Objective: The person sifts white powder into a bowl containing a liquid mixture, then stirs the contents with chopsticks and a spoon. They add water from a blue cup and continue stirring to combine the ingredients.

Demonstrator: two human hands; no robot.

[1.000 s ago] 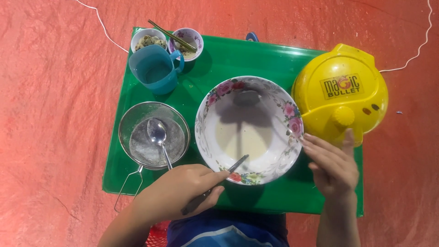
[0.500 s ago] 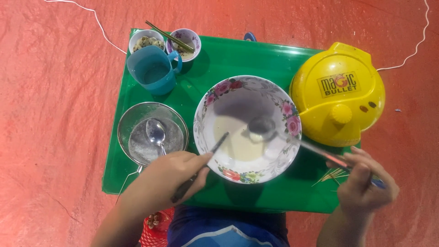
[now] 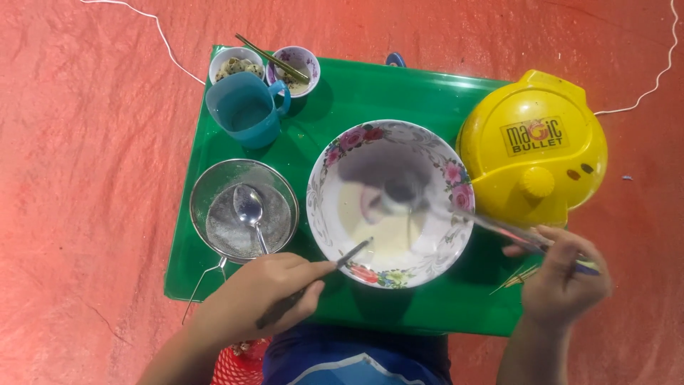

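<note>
Left hand (image 3: pixel 260 299) closed on a dark thin utensil (image 3: pixel 335 267), tip resting over the near rim of the floral bowl (image 3: pixel 456 192). Right hand (image 3: pixel 563 274) clamped on a long-handled spoon (image 3: pixel 456 214), blurred head down in the pale batter (image 3: pixel 388 228). Bowl mid-table on the green table (image 3: pixel 399 93), toward its near edge. Just left, a metal sieve (image 3: pixel 214 185) holding a spoon (image 3: pixel 249 207). Blue cup (image 3: pixel 246 110) and two small bowls (image 3: pixel 299 60) at the far left corner. Yellow round appliance (image 3: pixel 534 153) at the right edge, close beside the bowl.
</note>
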